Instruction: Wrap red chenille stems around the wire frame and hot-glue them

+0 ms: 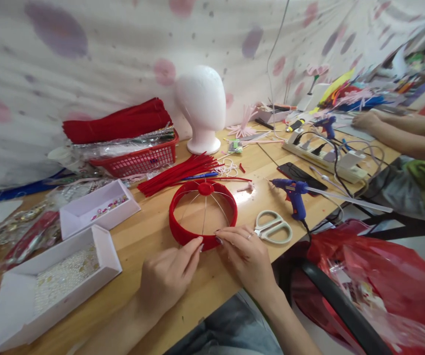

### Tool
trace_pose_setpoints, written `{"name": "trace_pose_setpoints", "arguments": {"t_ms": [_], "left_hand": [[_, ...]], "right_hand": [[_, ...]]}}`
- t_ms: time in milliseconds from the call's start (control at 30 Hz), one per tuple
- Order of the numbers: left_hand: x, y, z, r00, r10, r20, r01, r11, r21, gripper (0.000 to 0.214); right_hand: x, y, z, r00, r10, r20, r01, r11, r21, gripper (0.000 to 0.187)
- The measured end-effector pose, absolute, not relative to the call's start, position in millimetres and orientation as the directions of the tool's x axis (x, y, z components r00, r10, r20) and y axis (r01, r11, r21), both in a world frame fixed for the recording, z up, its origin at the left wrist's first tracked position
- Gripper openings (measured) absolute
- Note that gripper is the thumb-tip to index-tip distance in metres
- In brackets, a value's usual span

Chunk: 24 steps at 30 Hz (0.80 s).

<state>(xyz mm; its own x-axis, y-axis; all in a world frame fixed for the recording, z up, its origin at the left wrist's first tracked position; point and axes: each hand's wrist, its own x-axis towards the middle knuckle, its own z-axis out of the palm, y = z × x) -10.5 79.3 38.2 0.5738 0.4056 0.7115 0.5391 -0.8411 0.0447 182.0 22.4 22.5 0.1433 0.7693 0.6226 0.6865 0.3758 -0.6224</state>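
**Wooden worktable [149, 236], two hands on a red ring [174, 217]**

Left hand [168, 276] and right hand [247, 256] each pinch the near rim of the red ring, which lies flat at mid-table, its wire spokes meeting at a red hub. Close fingertips and light, even pressure should keep the covering smooth. White scissors [272, 228] lie at 3 o'clock, a blue glue gun [293, 195] at 2, a foam head [202, 106] at 12.
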Motion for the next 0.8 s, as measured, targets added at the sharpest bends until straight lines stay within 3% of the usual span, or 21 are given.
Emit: {"name": "trace_pose_setpoints", "arguments": {"t_ms": [267, 367, 433, 533, 633, 733, 800], "left_hand": [[16, 75, 61, 0.703, 0.512, 0.494, 0.607, -0.794, -0.042, 0.035], [20, 72, 60, 0.702, 0.524, 0.483, 0.623, -0.780, -0.058, 0.035], [21, 71, 57, 0.688, 0.519, 0.507, 0.630, -0.774, -0.061, 0.034], [21, 70, 54, 0.657, 0.517, 0.549, 0.644, -0.763, -0.051, 0.033], [22, 70, 52, 0.618, 0.527, 0.583, 0.659, -0.752, -0.020, 0.032], [23, 69, 49, 0.578, 0.529, 0.622, 0.670, -0.742, 0.009, 0.032], [25, 69, 46, 0.541, 0.539, 0.646, 0.689, -0.724, 0.027, 0.032]], "right_hand": [[186, 24, 25, 0.107, 0.762, 0.638, 0.674, 0.416, -0.610, 0.023], [191, 17, 26, 0.094, 0.746, 0.659, 0.653, 0.454, -0.606, 0.026], [202, 8, 24, 0.179, 0.719, 0.672, 0.663, 0.417, -0.622, 0.023], [231, -6, 13, 0.516, 0.550, 0.656, 0.679, 0.204, -0.705, 0.005], [274, -10, 0, 0.732, 0.329, 0.596, 0.651, -0.079, -0.755, 0.026], [319, 2, -7, 0.686, 0.374, 0.624, 0.724, -0.266, -0.637, 0.070], [342, 17, -7, 0.616, 0.485, 0.620, 0.780, -0.267, -0.566, 0.069]]}}
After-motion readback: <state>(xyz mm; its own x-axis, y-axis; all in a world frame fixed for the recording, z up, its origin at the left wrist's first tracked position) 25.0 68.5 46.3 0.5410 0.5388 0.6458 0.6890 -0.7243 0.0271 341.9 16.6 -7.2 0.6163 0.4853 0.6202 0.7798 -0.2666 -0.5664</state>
